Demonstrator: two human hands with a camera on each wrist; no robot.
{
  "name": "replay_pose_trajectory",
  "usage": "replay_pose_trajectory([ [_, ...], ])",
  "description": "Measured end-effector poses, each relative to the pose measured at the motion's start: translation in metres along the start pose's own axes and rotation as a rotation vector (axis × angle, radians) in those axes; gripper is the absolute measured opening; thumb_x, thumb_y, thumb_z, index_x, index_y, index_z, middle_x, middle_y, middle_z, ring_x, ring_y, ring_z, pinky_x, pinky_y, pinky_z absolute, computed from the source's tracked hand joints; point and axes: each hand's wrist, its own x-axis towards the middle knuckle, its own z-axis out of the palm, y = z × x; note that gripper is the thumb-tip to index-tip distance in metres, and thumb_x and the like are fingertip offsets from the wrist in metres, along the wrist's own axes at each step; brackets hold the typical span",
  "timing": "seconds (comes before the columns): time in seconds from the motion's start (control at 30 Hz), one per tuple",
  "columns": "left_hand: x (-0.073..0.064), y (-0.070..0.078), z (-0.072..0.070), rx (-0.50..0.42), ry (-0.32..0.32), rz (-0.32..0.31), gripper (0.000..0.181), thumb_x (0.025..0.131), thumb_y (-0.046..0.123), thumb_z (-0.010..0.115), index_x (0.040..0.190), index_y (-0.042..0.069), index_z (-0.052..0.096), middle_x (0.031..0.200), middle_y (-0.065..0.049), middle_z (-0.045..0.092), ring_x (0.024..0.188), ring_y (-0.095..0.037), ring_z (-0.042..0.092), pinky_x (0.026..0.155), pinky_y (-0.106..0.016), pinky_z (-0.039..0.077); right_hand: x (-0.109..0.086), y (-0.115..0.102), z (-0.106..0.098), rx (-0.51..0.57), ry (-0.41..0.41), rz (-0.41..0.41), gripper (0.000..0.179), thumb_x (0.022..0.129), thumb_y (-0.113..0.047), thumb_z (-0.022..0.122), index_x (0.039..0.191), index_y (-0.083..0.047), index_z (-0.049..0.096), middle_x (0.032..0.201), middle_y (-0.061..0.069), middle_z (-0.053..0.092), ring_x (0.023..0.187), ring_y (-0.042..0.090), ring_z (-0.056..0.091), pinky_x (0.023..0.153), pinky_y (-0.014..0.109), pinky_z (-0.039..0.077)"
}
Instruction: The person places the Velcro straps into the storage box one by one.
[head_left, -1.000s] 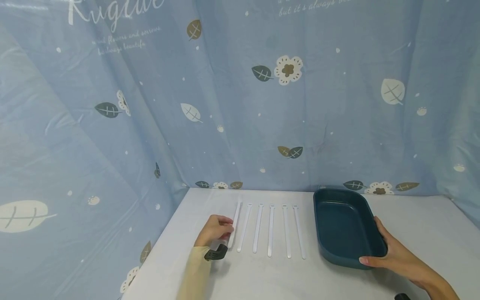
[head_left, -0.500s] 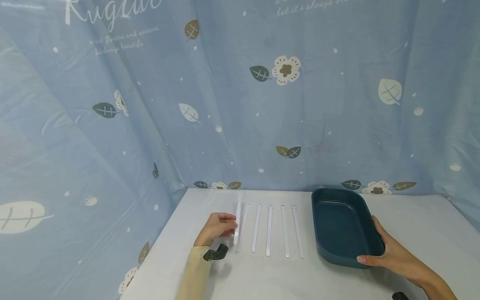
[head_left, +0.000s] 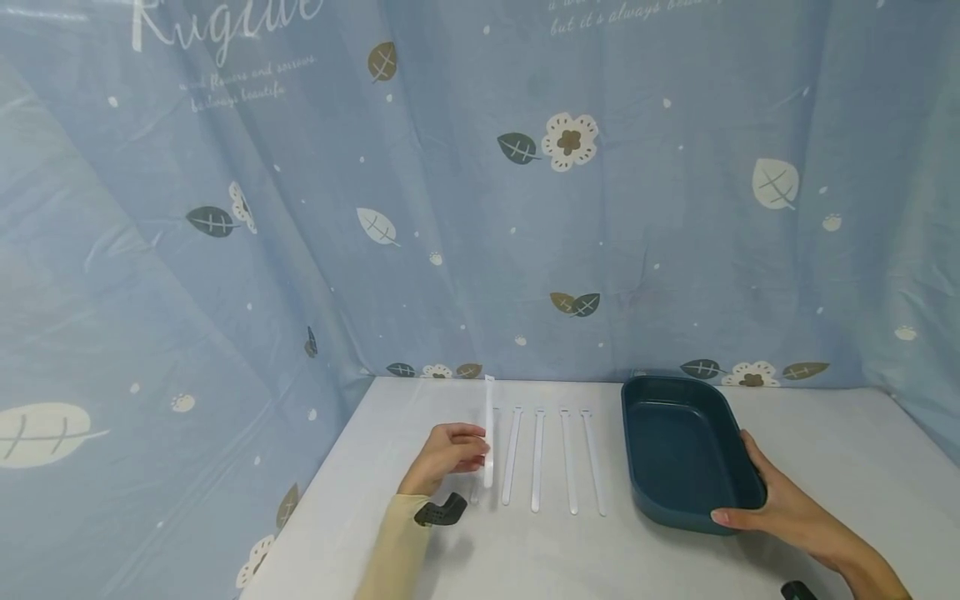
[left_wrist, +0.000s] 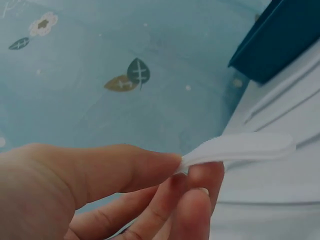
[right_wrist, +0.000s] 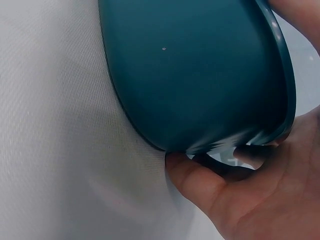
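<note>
Where the left side of the room shows, a blue cloth (head_left: 435, 167) hangs in soft creases, printed with leaves, flowers, small paw marks and white lettering, part of which runs out of view at the top. It turns a corner and spans the back, down to the far edge of the white tabletop (head_left: 408, 404), a smooth, pale surface with faint shadows under the arms.

From the near edge reaches a pale yellow sleeve (head_left: 392, 546), with a black band (head_left: 441, 510) at the wrist. The left hand (head_left: 442, 457) has a narrow grip: thumb and finger pinch a white strip (head_left: 489, 433), raised off the tabletop, its long side upright in the head view. Just behind and right of it, five more strips (head_left: 537, 461) lie side by side, apart from one another, the leftmost partly hidden by the raised one.

Farther right is a teal tray (head_left: 690, 454), its far end near the cloth; whether its whole base touches the tabletop, I cannot tell. The right hand (head_left: 776, 500) grips its near right corner, thumb at the near end, fingers along the right side. Beyond, the cloth turns another corner.
</note>
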Motion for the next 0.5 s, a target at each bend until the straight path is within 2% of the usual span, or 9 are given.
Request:
replay_pose_trajectory([
  [0.23,-0.002,0.003,0.01,-0.019,-0.043,0.029,0.043,0.093,0.009,0.073,0.128,-0.013,0.06,0.093,-0.003,0.074,0.075,-0.011,0.071,0.069,-0.022,0.062,0.0,0.001,0.0,-0.002,-0.003,0.001,0.118,0.098,-0.033,0.067,0.156,-0.012,-0.035,0.16,0.037,-0.031,0.142,0.074,-0.012,0.097,0.091,0.024],
  [0.5,-0.005,0.013,0.022,-0.041,-0.065,0.038,0.044,0.094,0.013,0.074,0.129,-0.011,0.061,0.097,-0.003,0.075,0.079,-0.011,0.072,0.071,-0.022,0.062,0.0,0.001,0.0,0.005,-0.015,0.004,0.119,0.098,-0.033,0.067,0.155,-0.012,-0.035,0.16,0.036,-0.032,0.142,0.073,-0.013,0.097,0.09,0.024],
])
